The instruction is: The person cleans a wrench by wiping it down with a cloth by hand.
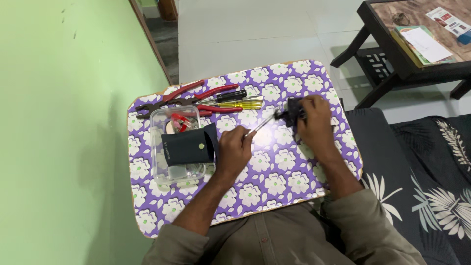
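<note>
My left hand (234, 149) grips a screwdriver (262, 123) whose metal shaft points up and right to a small black part (293, 111). My right hand (314, 121) holds that black part down on the purple flower-patterned tabletop (274, 172). The screwdriver tip meets the part's left side. Both forearms reach in from the bottom of the view, in olive sleeves.
A clear plastic box (175, 147) with small parts stands at the left, a dark pouch (189, 147) lying over it. Red-handled pliers (196, 98) and yellow and black screwdrivers (240, 100) lie at the far edge. A dark wooden table (422, 44) stands at the upper right.
</note>
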